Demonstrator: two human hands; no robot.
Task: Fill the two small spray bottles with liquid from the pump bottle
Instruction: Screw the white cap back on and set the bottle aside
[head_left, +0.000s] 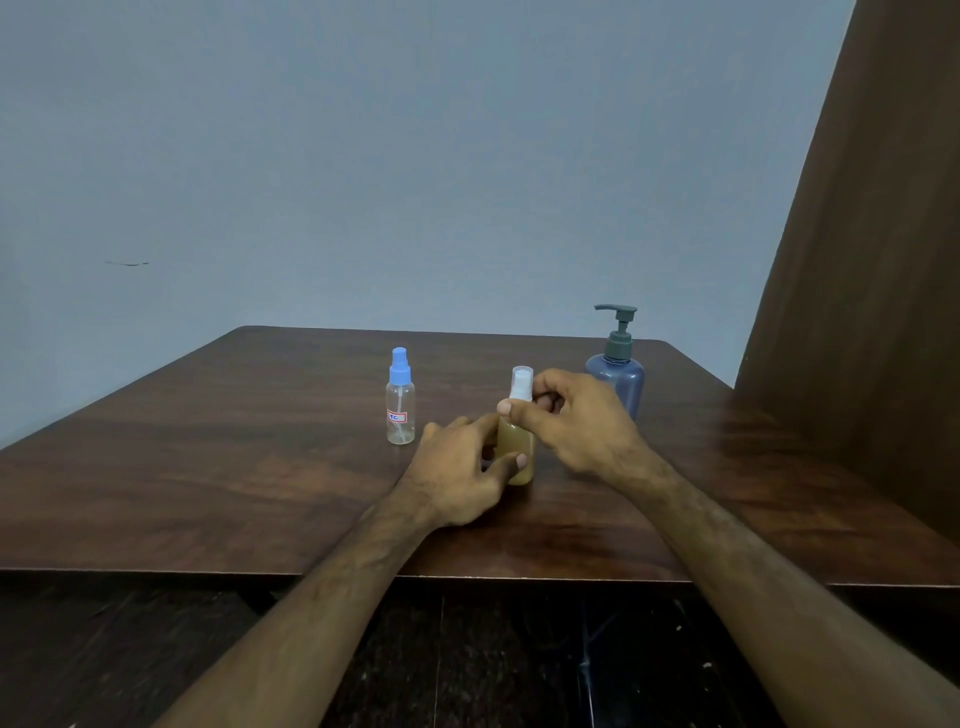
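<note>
Upright, amber spray bottle (517, 457), fingers (519, 410) pinching cap (521, 382)

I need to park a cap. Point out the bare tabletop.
Free: left of the blue-capped spray bottle, and the near edge of the table. Crowded: around the amber-filled bottle, held by left hand and right hand, pump bottle behind.
</note>
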